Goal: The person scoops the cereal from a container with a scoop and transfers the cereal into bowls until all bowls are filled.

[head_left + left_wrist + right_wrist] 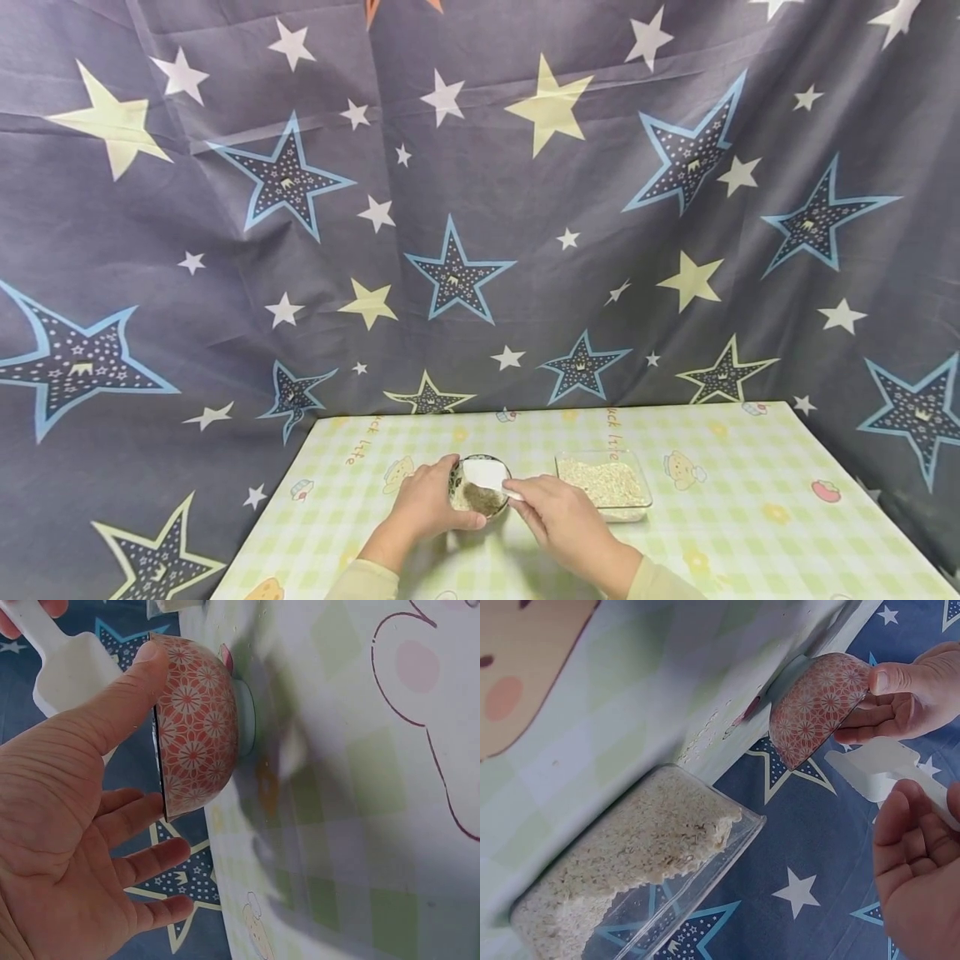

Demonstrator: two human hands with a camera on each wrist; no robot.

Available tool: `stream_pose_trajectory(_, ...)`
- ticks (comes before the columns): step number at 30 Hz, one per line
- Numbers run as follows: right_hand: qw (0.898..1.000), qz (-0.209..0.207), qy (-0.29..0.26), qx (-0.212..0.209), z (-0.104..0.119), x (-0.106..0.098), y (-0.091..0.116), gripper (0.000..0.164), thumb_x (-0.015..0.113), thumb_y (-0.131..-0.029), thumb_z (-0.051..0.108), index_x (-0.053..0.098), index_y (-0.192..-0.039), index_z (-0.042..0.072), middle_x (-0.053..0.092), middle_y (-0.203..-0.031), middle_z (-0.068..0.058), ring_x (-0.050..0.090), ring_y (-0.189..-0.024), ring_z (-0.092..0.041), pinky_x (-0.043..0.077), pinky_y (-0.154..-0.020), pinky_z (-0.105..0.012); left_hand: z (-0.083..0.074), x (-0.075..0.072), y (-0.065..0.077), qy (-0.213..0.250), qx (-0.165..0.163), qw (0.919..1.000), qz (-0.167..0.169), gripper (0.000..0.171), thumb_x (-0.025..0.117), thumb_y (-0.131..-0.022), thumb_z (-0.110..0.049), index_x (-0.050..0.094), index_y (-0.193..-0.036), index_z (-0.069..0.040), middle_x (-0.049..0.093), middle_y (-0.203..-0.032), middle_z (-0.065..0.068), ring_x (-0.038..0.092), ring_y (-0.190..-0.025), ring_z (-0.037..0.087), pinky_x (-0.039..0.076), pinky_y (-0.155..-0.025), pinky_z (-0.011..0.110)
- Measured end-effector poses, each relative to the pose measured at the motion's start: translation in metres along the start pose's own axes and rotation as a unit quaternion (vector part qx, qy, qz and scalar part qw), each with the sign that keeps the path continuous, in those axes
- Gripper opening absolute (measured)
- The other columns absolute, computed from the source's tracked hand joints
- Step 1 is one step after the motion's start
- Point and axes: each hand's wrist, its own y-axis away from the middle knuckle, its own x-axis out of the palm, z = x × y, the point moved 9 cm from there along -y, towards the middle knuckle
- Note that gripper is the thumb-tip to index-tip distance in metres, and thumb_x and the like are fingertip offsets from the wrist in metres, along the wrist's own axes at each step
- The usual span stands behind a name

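Observation:
A small bowl (196, 727) with a red-and-white flower pattern outside sits upright on or just above the table; I cannot tell if its foot touches. My left hand (429, 505) grips it by the rim, thumb on the near side and fingers opposite. Brownish, shaded contents (483, 500) show inside. Between thumb and fingers, my right hand (561, 518) pinches the handle of a white scoop (876, 769). The scoop's head is over the bowl's opening, tilted. To the right stands a clear rectangular container (628, 515) with pale oat-like flakes (600, 482) in it.
A green-and-white checked cloth with cartoon prints covers the table (720, 533). Behind it hangs a dark curtain (480, 192) patterned with stars. The clear container is close beside my right hand, and a few crumbs (705, 731) lie on the cloth near the bowl.

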Motion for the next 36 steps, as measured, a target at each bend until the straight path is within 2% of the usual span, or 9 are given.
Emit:
stream_pose_trajectory(6, 0.998, 0.013, -0.009, 0.063, -0.01, -0.009, 0.0, 0.024, 0.075, -0.1, 0.017, 0.078, -0.124, 0.013, 0.083, -0.11, 0.001, 0.076, -0.091, -0.008, 0.065, -0.079, -0.026, 0.0, 0.002, -0.003, -0.009, -0.004, 0.9999, 0.004, 0.116, 0.099, -0.065, -0.056, 0.051, -0.154, 0.0, 0.066, -0.143, 0.025, 0.061, -0.131, 0.049, 0.042, -0.116, 0.073)
stream_pose_trajectory(10, 0.989, 0.017, -0.063, 0.136, -0.029, -0.024, 0.002, 0.023, 0.071, -0.103, 0.015, 0.078, -0.124, 0.011, 0.073, -0.084, 0.012, 0.058, -0.07, 0.005, 0.057, -0.066, -0.021, -0.001, 0.003, -0.004, -0.015, -0.008, 0.9998, 0.004, 0.117, 0.099, -0.065, -0.056, 0.05, -0.155, 0.001, 0.065, -0.145, 0.025, 0.06, -0.133, 0.049, 0.041, -0.117, 0.073)
stream_pose_trajectory(13, 0.97, 0.018, -0.121, 0.208, -0.049, -0.04, 0.009, 0.023, 0.068, -0.105, 0.016, 0.078, -0.125, 0.009, 0.054, -0.067, 0.018, 0.041, -0.06, 0.009, 0.048, -0.054, -0.019, -0.001, 0.003, -0.003, -0.015, -0.01, 0.9998, 0.004, 0.118, 0.099, -0.064, -0.056, 0.05, -0.155, 0.0, 0.065, -0.146, 0.025, 0.06, -0.133, 0.049, 0.041, -0.119, 0.072)
stream_pose_trajectory(16, 0.95, 0.009, -0.156, 0.271, -0.071, -0.061, 0.02, 0.023, 0.066, -0.106, 0.016, 0.077, -0.124, 0.008, 0.066, -0.071, 0.012, 0.051, -0.06, 0.006, 0.05, -0.053, -0.02, -0.002, 0.003, -0.003, -0.015, -0.01, 0.9998, 0.004, 0.118, 0.099, -0.063, -0.056, 0.05, -0.154, 0.0, 0.066, -0.144, 0.025, 0.06, -0.132, 0.049, 0.042, -0.118, 0.071)
stream_pose_trajectory(19, 0.935, -0.012, -0.167, 0.313, -0.093, -0.084, 0.035, 0.022, 0.063, -0.108, 0.014, 0.077, -0.123, 0.005, 0.08, -0.086, -0.002, 0.065, -0.068, -0.002, 0.058, -0.058, -0.024, -0.002, 0.001, -0.002, -0.019, -0.009, 0.9998, 0.003, 0.118, 0.1, -0.063, -0.055, 0.05, -0.154, 0.001, 0.067, -0.142, 0.025, 0.061, -0.13, 0.048, 0.044, -0.117, 0.07)
stream_pose_trajectory(23, 0.911, -0.025, -0.163, 0.377, -0.123, -0.11, 0.057, 0.025, 0.059, -0.111, 0.019, 0.076, -0.123, 0.005, 0.082, -0.092, -0.008, 0.067, -0.069, -0.006, 0.059, -0.058, -0.026, -0.006, -0.001, -0.003, -0.028, -0.002, 0.9996, -0.003, 0.12, 0.1, -0.064, -0.056, 0.049, -0.155, 0.002, 0.067, -0.141, 0.025, 0.06, -0.131, 0.047, 0.045, -0.117, 0.069)
stream_pose_trajectory(28, 0.89, -0.017, -0.153, 0.429, -0.147, -0.126, 0.076, 0.031, 0.058, -0.112, 0.024, 0.074, -0.126, 0.002, 0.08, -0.09, -0.006, 0.065, -0.068, -0.005, 0.057, -0.058, -0.025, -0.034, 0.002, -0.006, -0.014, 0.04, 0.999, -0.011, 0.116, 0.093, -0.073, -0.062, 0.046, -0.158, 0.002, 0.061, -0.15, 0.024, 0.052, -0.141, 0.049, 0.041, -0.12, 0.069)
stream_pose_trajectory(32, 0.881, -0.007, -0.161, 0.445, -0.155, -0.126, 0.082, 0.033, 0.057, -0.112, 0.025, 0.073, -0.128, 0.0, 0.079, -0.091, -0.007, 0.065, -0.069, -0.006, 0.057, -0.058, -0.026, -0.07, 0.014, -0.01, -0.008, 0.078, 0.9968, -0.011, 0.112, 0.089, -0.077, -0.064, 0.045, -0.16, -0.002, 0.057, -0.157, 0.02, 0.048, -0.148, 0.046, 0.039, -0.124, 0.067)
stream_pose_trajectory(36, 0.876, -0.003, -0.163, 0.455, -0.16, -0.122, 0.086, 0.033, 0.057, -0.112, 0.025, 0.073, -0.127, 0.001, 0.079, -0.092, -0.009, 0.065, -0.07, -0.007, 0.057, -0.059, -0.025, -0.1, 0.032, -0.015, -0.009, 0.091, 0.9958, 0.0, 0.109, 0.089, -0.078, -0.061, 0.044, -0.161, -0.006, 0.056, -0.16, 0.016, 0.046, -0.151, 0.044, 0.038, -0.126, 0.064)
